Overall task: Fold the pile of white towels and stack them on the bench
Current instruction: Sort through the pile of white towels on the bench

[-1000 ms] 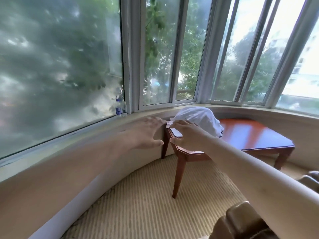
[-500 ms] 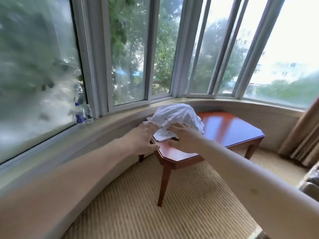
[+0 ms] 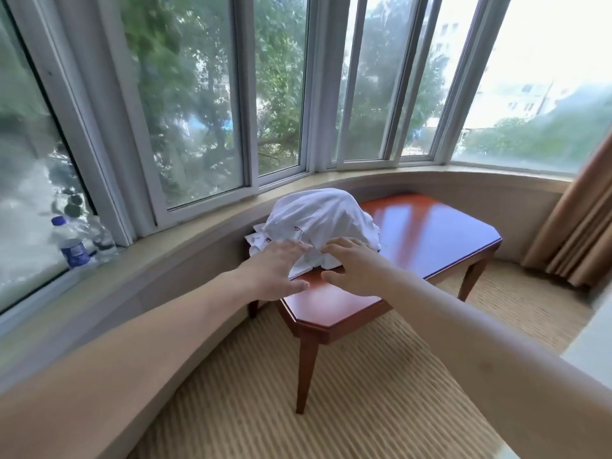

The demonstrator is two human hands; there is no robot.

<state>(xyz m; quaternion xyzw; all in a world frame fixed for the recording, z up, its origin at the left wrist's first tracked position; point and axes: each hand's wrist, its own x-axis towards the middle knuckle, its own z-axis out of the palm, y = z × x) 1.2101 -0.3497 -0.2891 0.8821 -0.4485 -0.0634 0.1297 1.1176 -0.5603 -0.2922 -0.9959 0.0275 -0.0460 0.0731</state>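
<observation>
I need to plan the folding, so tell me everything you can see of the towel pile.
The towel pile is a rumpled, domed heap of white cloth, unfolded, with small dark marks on some edges. It sits on the window end of the glossy red-brown wooden bench. The left hand and right hand reach its near edge, fingers spread.

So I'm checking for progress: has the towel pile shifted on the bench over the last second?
No. The towel pile sits heaped at the same window-side end of the bench; only the camera view has swung.
</observation>
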